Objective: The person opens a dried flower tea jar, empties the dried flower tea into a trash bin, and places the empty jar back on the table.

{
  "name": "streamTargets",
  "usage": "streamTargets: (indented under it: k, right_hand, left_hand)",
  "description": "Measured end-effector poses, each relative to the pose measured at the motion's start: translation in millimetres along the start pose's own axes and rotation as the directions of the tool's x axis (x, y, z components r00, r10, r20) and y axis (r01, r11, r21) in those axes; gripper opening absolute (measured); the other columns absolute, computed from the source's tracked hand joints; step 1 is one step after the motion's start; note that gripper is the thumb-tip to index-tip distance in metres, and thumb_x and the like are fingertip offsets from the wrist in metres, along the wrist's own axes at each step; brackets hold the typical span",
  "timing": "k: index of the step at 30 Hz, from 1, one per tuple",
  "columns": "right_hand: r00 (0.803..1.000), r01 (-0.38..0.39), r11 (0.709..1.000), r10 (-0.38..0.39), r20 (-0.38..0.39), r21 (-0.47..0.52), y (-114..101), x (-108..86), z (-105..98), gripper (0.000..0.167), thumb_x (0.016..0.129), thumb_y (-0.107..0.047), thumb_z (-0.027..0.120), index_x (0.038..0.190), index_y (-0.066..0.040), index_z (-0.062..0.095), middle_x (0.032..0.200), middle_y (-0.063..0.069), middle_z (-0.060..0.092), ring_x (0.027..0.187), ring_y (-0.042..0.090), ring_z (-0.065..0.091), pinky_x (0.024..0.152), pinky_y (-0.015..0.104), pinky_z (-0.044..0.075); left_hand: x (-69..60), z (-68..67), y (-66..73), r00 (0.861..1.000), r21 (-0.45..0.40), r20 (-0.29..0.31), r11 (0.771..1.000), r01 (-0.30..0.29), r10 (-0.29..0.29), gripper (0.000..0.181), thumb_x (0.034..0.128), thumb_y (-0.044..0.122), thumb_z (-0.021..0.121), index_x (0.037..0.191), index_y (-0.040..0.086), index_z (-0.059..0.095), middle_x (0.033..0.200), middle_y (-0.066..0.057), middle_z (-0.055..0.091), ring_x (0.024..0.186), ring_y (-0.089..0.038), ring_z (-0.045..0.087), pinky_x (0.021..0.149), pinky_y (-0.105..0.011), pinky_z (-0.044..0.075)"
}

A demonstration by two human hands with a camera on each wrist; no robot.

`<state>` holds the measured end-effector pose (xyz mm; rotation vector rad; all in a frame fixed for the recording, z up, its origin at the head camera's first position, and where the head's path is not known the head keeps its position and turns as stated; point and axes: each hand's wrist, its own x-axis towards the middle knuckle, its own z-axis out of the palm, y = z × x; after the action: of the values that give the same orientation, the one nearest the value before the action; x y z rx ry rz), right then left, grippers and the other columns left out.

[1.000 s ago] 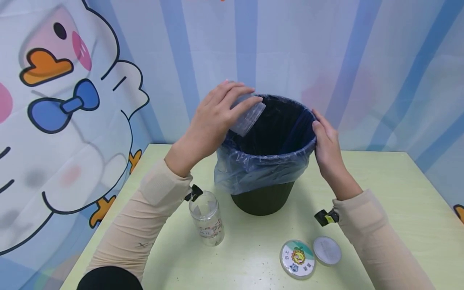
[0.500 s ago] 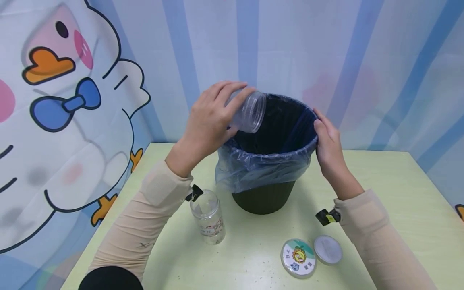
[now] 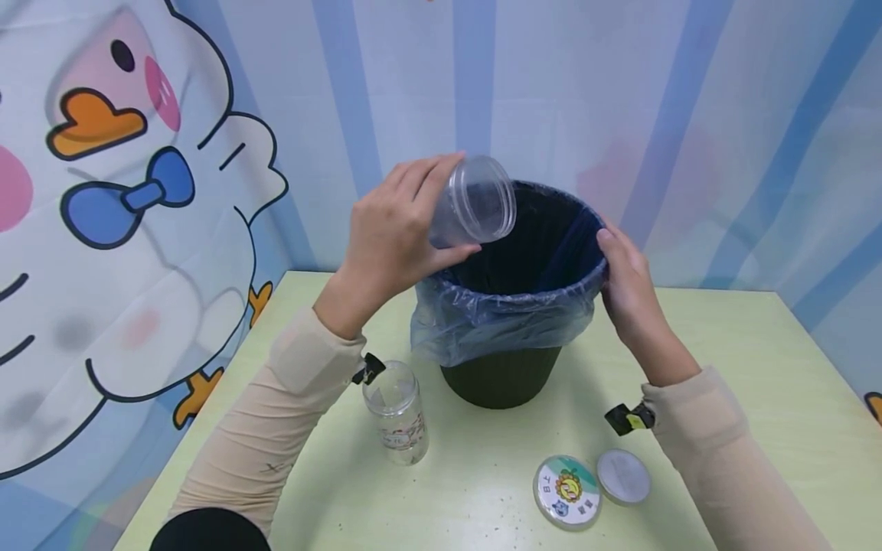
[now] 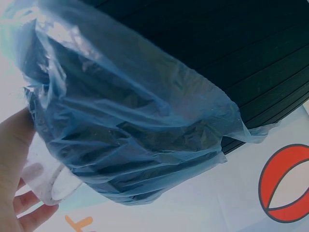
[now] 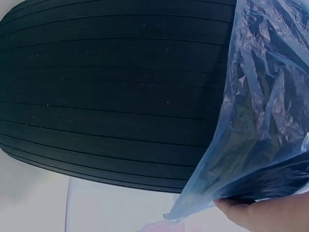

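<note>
A clear plastic jar (image 3: 475,203) without a lid lies tilted in my left hand (image 3: 393,226), its mouth turned right over the near-left rim of a dark trash can (image 3: 499,379). Fingers go over the jar and the thumb passes beneath it. A blue plastic bag (image 3: 506,325) lines the can and folds down outside the rim. At the can's right side my right hand (image 3: 628,287) grips the rim through the bag. In the left wrist view the jar (image 4: 53,183) shows partly behind the bag. Only part of the right hand (image 5: 270,212) appears in the right wrist view.
A second clear jar (image 3: 400,428), open and upright, stands left of the can. Near the front lie a round lid with a flower picture (image 3: 568,491) and a plain whitish lid (image 3: 623,476). Small dark specks dot the table (image 3: 744,428). A printed curtain (image 3: 537,92) hangs behind.
My left hand has turned the jar from mouth-down over the can to nearly sideways, lifting its mouth toward view. The right hand stays on the rim.
</note>
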<state>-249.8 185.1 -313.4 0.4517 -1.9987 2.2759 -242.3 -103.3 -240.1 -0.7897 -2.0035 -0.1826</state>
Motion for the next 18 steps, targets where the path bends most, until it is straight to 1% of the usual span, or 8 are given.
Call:
streamTargets:
  k: [2,4,7,9,11,14,18]
  right_hand:
    - [1.0,-0.031,0.999,0.031,0.002,0.022,-0.2,-1.4,0.0,0.065,0.108,-0.039,0.038,0.16,-0.007,0.016,0.164,0.012,0.015,0.148,0.026,0.019,0.119,0.039,0.018]
    - [0.998,-0.063,0.997,0.063,-0.002,0.044,-0.2,-3.4,-0.1,0.065,0.108,-0.041,0.037,0.159,-0.006,0.018,0.162,0.013,0.021,0.146,0.025,0.023,0.118,0.036,0.02]
    - [0.996,-0.085,0.994,0.087,-0.013,0.073,0.7,-6.5,-0.3,0.062,0.107,-0.043,0.038,0.154,-0.003,0.027,0.149,0.016,0.035,0.136,0.025,0.036,0.112,0.029,0.031]
    - [0.996,-0.087,0.993,0.088,-0.012,0.084,1.6,-8.5,-0.8,0.058,0.107,-0.043,0.038,0.148,-0.003,0.032,0.138,0.012,0.041,0.128,0.021,0.042,0.107,0.027,0.036]
    - [0.996,-0.087,0.992,0.088,-0.006,0.086,2.6,-10.5,-1.6,0.055,0.106,-0.044,0.039,0.144,-0.004,0.035,0.131,0.008,0.044,0.122,0.018,0.045,0.103,0.025,0.038]
    - [0.995,-0.096,0.992,0.095,0.005,0.088,3.7,-13.2,-2.8,0.057,0.106,-0.045,0.039,0.144,-0.004,0.034,0.132,0.008,0.045,0.122,0.017,0.045,0.105,0.025,0.038]
    - [0.995,-0.099,0.992,0.098,0.019,0.079,5.1,-16.0,-4.5,0.065,0.106,-0.047,0.038,0.15,0.0,0.028,0.143,0.015,0.039,0.128,0.02,0.043,0.108,0.025,0.036]
  left_hand:
    - [-0.7,-1.0,0.7,1.0,-0.009,-0.004,1.0,0.016,-0.016,0.094,0.0682,0.057,0.085,0.14,0.005,0.054,0.128,-0.012,0.063,0.116,-0.029,0.06,0.075,-0.044,0.058]
    - [-1.3,-2.3,1.7,0.999,-0.023,-0.008,0.999,0.034,-0.034,0.094,0.0689,0.06,0.083,0.14,0.005,0.055,0.128,-0.013,0.064,0.115,-0.029,0.061,0.072,-0.044,0.058]
    - [-1.6,-5.6,4.1,0.997,-0.063,-0.016,0.996,0.069,-0.07,0.095,0.0692,0.063,0.081,0.14,0.005,0.054,0.127,-0.013,0.064,0.114,-0.029,0.062,0.069,-0.043,0.058]
    - [-1.9,-7.7,5.9,0.995,-0.095,-0.029,0.991,0.089,-0.092,0.096,0.0689,0.064,0.081,0.14,0.006,0.054,0.126,-0.013,0.064,0.112,-0.028,0.063,0.068,-0.043,0.058]
    - [-2.2,-10.0,8.0,0.993,-0.127,-0.041,0.986,0.108,-0.114,0.096,0.0682,0.064,0.082,0.14,0.006,0.054,0.126,-0.012,0.065,0.11,-0.028,0.063,0.069,-0.043,0.058]
    - [-2.6,-13.0,11.1,0.989,-0.157,-0.068,0.98,0.119,-0.131,0.097,0.0669,0.064,0.082,0.139,0.005,0.055,0.124,-0.012,0.065,0.107,-0.027,0.064,0.07,-0.042,0.057]
    - [-2.8,-16.8,15.6,0.985,-0.193,-0.106,0.974,0.116,-0.138,0.097,0.0651,0.063,0.084,0.137,0.004,0.057,0.122,-0.012,0.067,0.103,-0.026,0.065,0.069,-0.04,0.057]
